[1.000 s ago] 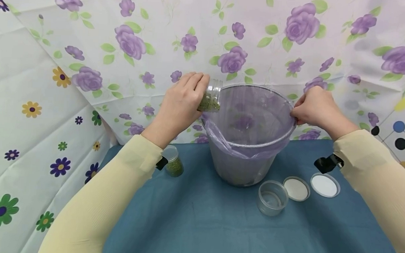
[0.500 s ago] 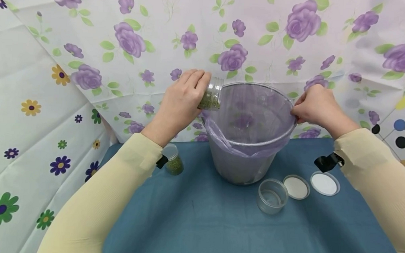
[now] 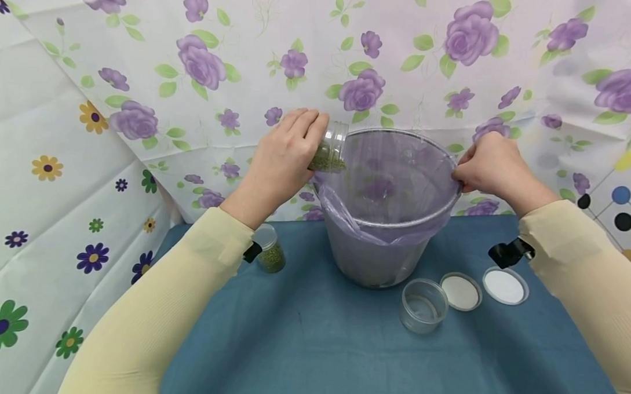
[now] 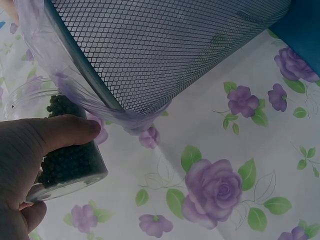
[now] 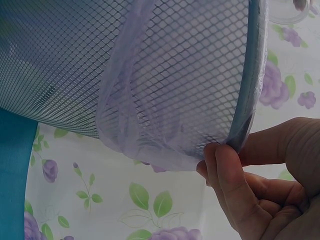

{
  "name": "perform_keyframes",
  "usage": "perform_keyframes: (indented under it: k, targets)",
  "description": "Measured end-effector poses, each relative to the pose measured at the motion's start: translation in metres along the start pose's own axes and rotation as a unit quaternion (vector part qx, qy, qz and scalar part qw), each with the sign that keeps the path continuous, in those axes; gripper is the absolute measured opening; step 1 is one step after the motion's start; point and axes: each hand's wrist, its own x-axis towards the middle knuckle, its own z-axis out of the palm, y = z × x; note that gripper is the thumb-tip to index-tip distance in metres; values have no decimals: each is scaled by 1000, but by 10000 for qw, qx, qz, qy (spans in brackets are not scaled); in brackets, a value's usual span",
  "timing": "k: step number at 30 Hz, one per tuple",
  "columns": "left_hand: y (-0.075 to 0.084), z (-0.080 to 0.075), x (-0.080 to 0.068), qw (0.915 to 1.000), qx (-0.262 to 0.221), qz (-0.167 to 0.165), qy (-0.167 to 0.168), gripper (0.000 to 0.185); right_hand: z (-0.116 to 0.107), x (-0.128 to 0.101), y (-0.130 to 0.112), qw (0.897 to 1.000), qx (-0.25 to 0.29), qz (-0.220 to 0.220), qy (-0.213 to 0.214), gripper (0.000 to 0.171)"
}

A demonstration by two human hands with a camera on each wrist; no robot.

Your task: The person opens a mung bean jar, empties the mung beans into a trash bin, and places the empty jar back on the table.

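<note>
My left hand [image 3: 282, 164] grips a clear jar [image 3: 337, 137] of small green beans [image 4: 70, 162], tipped onto its side. Its open mouth points right, at the left rim of a mesh waste bin [image 3: 378, 266]. The beans lie along the jar's lower side, reaching toward the mouth. A thin purple bin bag [image 3: 346, 218] lines the bin and folds over its rim. Across the bin, my right hand [image 3: 491, 168] pinches the rim and bag between thumb and fingers, as the right wrist view [image 5: 235, 155] shows.
A second lidded jar [image 3: 273, 258] of green beans stands left of the bin, by my left wrist. In front of the bin to the right are a clear open tub [image 3: 424, 306] and two round lids, one greyish [image 3: 460, 292] and one white [image 3: 504, 286]. A blue cloth [image 3: 310, 359] covers the table.
Inside the tilted jar the beans have shifted slightly toward the mouth. Both hands and the bin stay in place; the view has shifted a little.
</note>
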Motion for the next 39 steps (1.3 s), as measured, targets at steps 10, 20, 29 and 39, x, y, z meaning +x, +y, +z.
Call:
perform_keyframes:
  k: [10, 20, 29, 39]
  targets:
    - [0, 0, 0, 10000, 53, 28, -71, 73, 0, -1, 0, 10000, 0, -21, 10, 22]
    - [1, 1, 0, 9999, 69, 51, -70, 72, 0, -1, -1, 10000, 53, -5, -39, 24]
    - [1, 1, 0, 9999, 61, 28, -99, 74, -2, -1, -1, 10000, -17, -12, -4, 23]
    - [1, 2, 0, 9999, 78, 70, -60, 72, -1, 0, -1, 10000, -24, 0, -4, 23]
